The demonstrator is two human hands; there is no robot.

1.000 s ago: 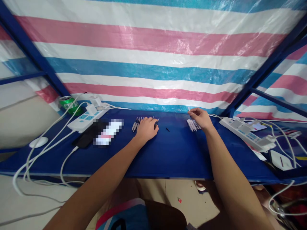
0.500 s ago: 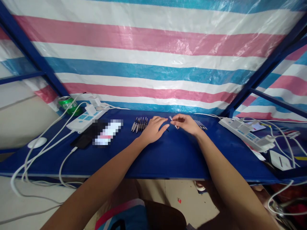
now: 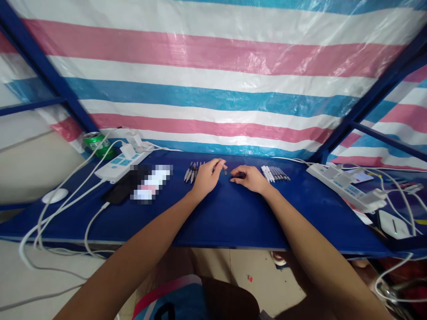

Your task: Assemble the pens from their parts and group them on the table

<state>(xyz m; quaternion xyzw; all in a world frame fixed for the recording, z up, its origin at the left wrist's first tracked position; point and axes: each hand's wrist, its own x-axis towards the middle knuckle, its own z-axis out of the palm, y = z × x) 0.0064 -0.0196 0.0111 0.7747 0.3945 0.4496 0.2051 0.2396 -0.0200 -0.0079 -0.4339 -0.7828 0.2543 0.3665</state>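
Left pen row: grey pens [image 3: 190,173] are lying side by side on the table [image 3: 230,218], the near end of the row partly disappearing behind the left hand [image 3: 205,178].
Right pen row: white and grey pens [image 3: 275,174] are lying in a slanting row just beyond the right hand [image 3: 251,178].
Left grip: thumb and fingers are closing around a small grey piece [image 3: 224,171], which is projecting toward the right hand; its exact kind is not showing.
Right grip: fingers are curling over the table, their tips facing the left hand; cannot tell whether they are pinching anything.
Done: both rows are lying in order, apparently laid out on purpose; which one is counting as finished is not showing.
Left over: the small grey piece is being handled between the rows and is not yet lying in either, so the work is seemingly mid-step.
Change, hands: compared with half a second ago, the left hand is sitting farther left, covering more of its row.
Change, pieces: the right hand is no longer visibly holding a slim whitish piece; the right row is showing more fully.
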